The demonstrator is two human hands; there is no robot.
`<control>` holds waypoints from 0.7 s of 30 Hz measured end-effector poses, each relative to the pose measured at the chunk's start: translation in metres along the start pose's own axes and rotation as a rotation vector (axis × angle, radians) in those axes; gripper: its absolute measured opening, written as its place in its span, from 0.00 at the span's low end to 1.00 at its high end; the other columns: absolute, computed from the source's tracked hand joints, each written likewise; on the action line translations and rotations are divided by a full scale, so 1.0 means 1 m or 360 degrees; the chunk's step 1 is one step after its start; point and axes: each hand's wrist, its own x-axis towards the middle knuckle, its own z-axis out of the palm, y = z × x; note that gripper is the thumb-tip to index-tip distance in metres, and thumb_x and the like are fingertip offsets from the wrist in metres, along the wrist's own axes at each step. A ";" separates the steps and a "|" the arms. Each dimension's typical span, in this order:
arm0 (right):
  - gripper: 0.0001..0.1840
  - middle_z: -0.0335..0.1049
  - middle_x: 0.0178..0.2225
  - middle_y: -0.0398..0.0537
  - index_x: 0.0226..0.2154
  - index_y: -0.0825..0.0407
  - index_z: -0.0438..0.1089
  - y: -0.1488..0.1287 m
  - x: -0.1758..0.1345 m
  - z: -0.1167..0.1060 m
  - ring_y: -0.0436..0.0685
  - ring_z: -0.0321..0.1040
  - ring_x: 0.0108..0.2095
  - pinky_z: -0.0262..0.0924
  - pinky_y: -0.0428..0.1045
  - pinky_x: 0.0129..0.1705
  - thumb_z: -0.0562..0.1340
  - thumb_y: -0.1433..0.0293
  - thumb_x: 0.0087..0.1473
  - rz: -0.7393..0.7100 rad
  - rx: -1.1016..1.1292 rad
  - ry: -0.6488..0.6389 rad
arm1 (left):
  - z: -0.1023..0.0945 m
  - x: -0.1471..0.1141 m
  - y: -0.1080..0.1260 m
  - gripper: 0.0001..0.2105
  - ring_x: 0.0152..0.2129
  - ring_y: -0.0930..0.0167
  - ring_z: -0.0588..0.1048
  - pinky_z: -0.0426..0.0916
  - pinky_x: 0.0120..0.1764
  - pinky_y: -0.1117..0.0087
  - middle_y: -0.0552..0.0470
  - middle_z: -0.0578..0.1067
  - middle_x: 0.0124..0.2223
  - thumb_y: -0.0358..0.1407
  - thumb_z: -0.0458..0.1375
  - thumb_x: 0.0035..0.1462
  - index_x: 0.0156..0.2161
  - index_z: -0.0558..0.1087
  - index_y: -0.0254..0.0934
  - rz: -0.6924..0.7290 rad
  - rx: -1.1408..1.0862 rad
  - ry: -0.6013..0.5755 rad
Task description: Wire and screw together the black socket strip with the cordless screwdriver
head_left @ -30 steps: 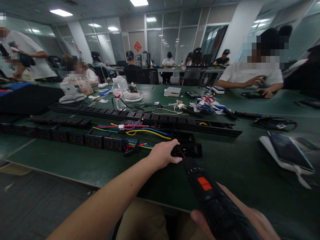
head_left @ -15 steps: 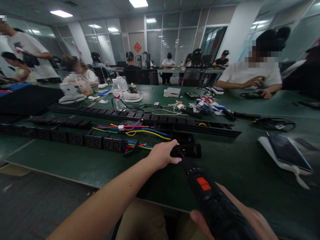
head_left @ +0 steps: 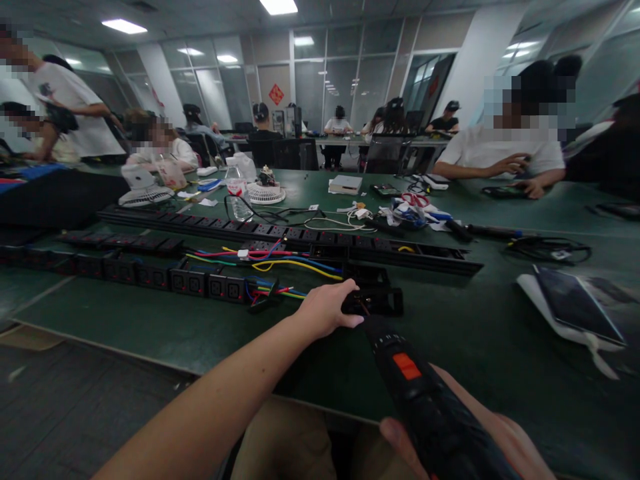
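My left hand (head_left: 333,308) grips the left end of a small black housing (head_left: 385,301) lying on the green table. In my right hand (head_left: 480,413) is a black electric screwdriver (head_left: 425,393) with an orange switch. Its thin bit points into the housing, close to small brass-coloured parts; whether the tip touches a screw I cannot tell. Left of the housing lies a row of black socket modules (head_left: 187,281), with red, blue and yellow-green wires coming out of its end. A loose yellow wire (head_left: 300,265) runs behind my left hand to another black end piece (head_left: 367,274).
Behind lies a long black power strip (head_left: 295,233). Farther back are a water bottle (head_left: 241,200), a white fan part (head_left: 265,192) and red-handled scissors (head_left: 415,200). At right are a coiled black cable (head_left: 555,250) and a tablet-like panel (head_left: 575,300). A co-worker (head_left: 505,150) sits opposite.
My hands, the screwdriver and the housing keep practically the same position. At far left, a standing person has leaned slightly to the right.
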 end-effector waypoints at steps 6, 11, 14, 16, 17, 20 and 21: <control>0.24 0.80 0.38 0.46 0.48 0.47 0.70 0.001 0.000 0.000 0.59 0.79 0.31 0.73 0.43 0.31 0.66 0.58 0.49 -0.0021 -0.0012 0.0005 | 0.002 0.000 -0.002 0.23 0.41 0.62 0.75 0.69 0.40 0.67 0.54 0.76 0.45 0.47 0.63 0.50 0.51 0.65 0.48 0.0016 -0.0004 0.0013; 0.23 0.79 0.41 0.47 0.49 0.47 0.70 0.002 0.000 0.000 0.59 0.79 0.32 0.74 0.44 0.31 0.65 0.58 0.50 -0.0059 -0.0033 0.0015 | 0.001 -0.001 0.001 0.23 0.41 0.63 0.75 0.69 0.41 0.67 0.54 0.76 0.45 0.47 0.63 0.50 0.51 0.65 0.48 -0.0019 0.0009 -0.0002; 0.24 0.79 0.41 0.47 0.49 0.48 0.69 0.003 -0.001 0.001 0.59 0.79 0.33 0.74 0.43 0.33 0.65 0.59 0.50 -0.0101 -0.0030 0.0020 | 0.000 -0.001 0.002 0.23 0.42 0.63 0.75 0.69 0.42 0.67 0.54 0.76 0.45 0.46 0.63 0.50 0.51 0.65 0.48 -0.0014 0.0005 -0.0003; 0.24 0.79 0.41 0.47 0.49 0.47 0.69 0.004 -0.001 0.001 0.59 0.79 0.32 0.74 0.44 0.33 0.65 0.58 0.49 -0.0090 -0.0030 0.0025 | -0.001 -0.001 0.002 0.23 0.42 0.63 0.75 0.69 0.42 0.67 0.54 0.76 0.45 0.46 0.63 0.50 0.51 0.66 0.48 -0.0020 0.0006 -0.0010; 0.24 0.79 0.41 0.47 0.49 0.47 0.69 0.003 0.000 0.001 0.59 0.79 0.32 0.74 0.44 0.33 0.66 0.58 0.49 -0.0077 -0.0030 0.0020 | -0.001 -0.001 0.002 0.23 0.42 0.63 0.75 0.69 0.43 0.67 0.54 0.76 0.45 0.46 0.63 0.50 0.51 0.66 0.48 -0.0026 0.0009 -0.0012; 0.24 0.79 0.41 0.47 0.50 0.47 0.69 0.003 0.000 0.001 0.60 0.79 0.31 0.74 0.45 0.31 0.65 0.58 0.50 -0.0068 -0.0014 0.0022 | -0.001 -0.001 0.002 0.24 0.42 0.62 0.75 0.69 0.42 0.67 0.54 0.76 0.46 0.46 0.63 0.50 0.51 0.66 0.47 -0.0027 0.0008 -0.0013; 0.24 0.79 0.41 0.48 0.50 0.47 0.69 0.003 0.001 0.001 0.60 0.79 0.31 0.74 0.45 0.31 0.64 0.58 0.50 -0.0070 -0.0004 0.0018 | -0.002 -0.001 0.002 0.24 0.42 0.62 0.75 0.69 0.42 0.66 0.54 0.76 0.46 0.46 0.63 0.50 0.51 0.66 0.47 -0.0018 0.0002 -0.0012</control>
